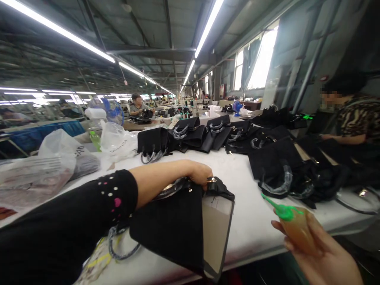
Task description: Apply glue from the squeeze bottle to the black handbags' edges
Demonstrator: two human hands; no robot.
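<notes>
A black handbag (pixel 169 221) lies on its side on the white table in front of me, its beige inner panel (pixel 216 229) showing on the right. At the bag's top edge, by a gold-coloured metal fitting, my left hand (pixel 199 173) is closed on it; some fingertips are hidden behind the bag. A plastic-wrapped handle (pixel 121 249) loops out at the lower left. To the right, my right hand (pixel 322 241) is wrapped round a glue bottle (pixel 297 229) of amber colour with a green nozzle, which points up and left, apart from the bag.
Several black handbags (pixel 187 134) with wrapped handles stand across the back of the white table (pixel 237 174), and more (pixel 276 166) are piled at right. Plastic bags (pixel 115 142) lie at left near a blue fan (pixel 113 111). A co-worker (pixel 353 114) is at far right.
</notes>
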